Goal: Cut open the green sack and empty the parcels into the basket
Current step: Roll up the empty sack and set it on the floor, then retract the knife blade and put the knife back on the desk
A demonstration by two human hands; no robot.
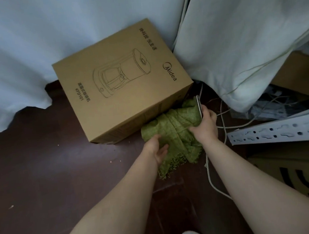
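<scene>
A crumpled green woven sack point(177, 131) lies on the dark floor against the lower right corner of a cardboard box. Its frayed edge points toward me. My left hand point(157, 148) rests on the sack's left side with its fingers curled into the fabric. My right hand point(205, 125) sits on the sack's right side and holds a thin metal blade point(198, 106) that points away from me, up over the sack. No basket or parcels are in view.
A large brown cardboard box point(123, 78) with a printed appliance drawing stands just behind the sack. Pale curtains point(236, 36) hang behind and to the right. White cables point(224, 124), a perforated metal rail point(280, 131) and more cartons point(302, 175) crowd the right side.
</scene>
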